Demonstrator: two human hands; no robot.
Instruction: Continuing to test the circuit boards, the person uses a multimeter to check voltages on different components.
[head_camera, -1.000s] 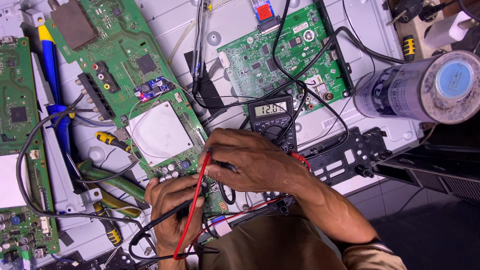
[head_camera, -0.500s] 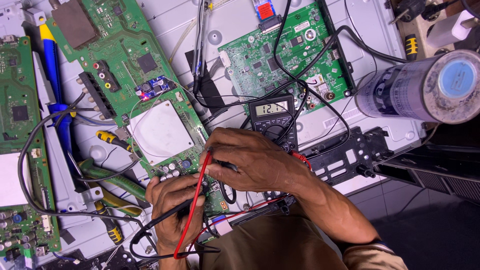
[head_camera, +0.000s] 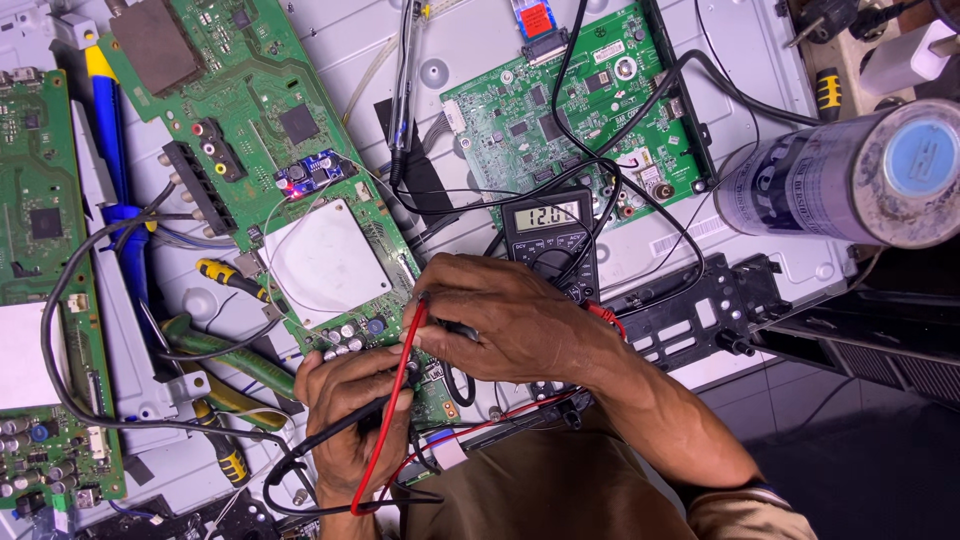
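My left hand grips a black test probe at the lower edge of a large green circuit board with a white square shield. My right hand pinches a red test probe against the same spot, its red lead running down over my left hand. A black digital multimeter lies just above my right hand, display lit. A second green circuit board sits beyond it, crossed by black cables.
A third green board lies along the left edge. Green-handled pliers and yellow-black screwdrivers rest left of my hands. A blue-handled tool lies upper left. A large cylindrical can lies at right, a black bracket below it.
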